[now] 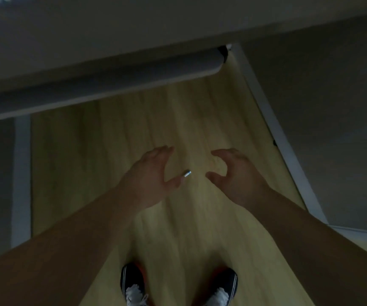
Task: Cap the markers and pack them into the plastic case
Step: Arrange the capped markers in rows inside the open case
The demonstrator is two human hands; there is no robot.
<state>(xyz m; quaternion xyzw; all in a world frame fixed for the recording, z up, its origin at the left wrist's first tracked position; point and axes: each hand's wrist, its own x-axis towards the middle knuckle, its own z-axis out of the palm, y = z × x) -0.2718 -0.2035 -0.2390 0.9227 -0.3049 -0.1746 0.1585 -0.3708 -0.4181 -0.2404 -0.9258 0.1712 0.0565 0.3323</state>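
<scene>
Dim frame, head view looking straight down. Landmark: the wooden floor (178, 120).

Nearest, at the bottom edge of the floor strip: two dark shoes (134, 281) with white laces, toes pointing up-frame.

Above the shoes, both forearms reach out over the floor. Left hand (153, 173): fingers spread and only loosely bent, thumb out toward centre. A small silvery cylinder (187, 173) sits at the thumb tip; can't tell if it's a ring, a thimble-type thing, or a bit held against the thumb. Not gripping anything I can confirm. Right hand (233, 173): fingers curved into a loose claw, thumb pointing toward the left hand, nothing inside it. The two hands are near each other with bare floor showing between them.

Beyond the hands, at the far end of the floor: a grey padded edge (103, 85), looks like furniture, running diagonally. White baseboard (275, 129) along the floor's right side, grey wall past it.

Markers, caps, plastic case: none in view. Location unknown from this frame, so capping hasn't visibly begun here.

Handling judgement, from the task only: markers should be light, rigid, smooth-barrelled, so slightly slippery. Pinch mid-barrel with one hand, cap in the other, push on axially until it seats. Case is likely thin, light plastic that slides when loaded; steady it by the rim or a wall.
</scene>
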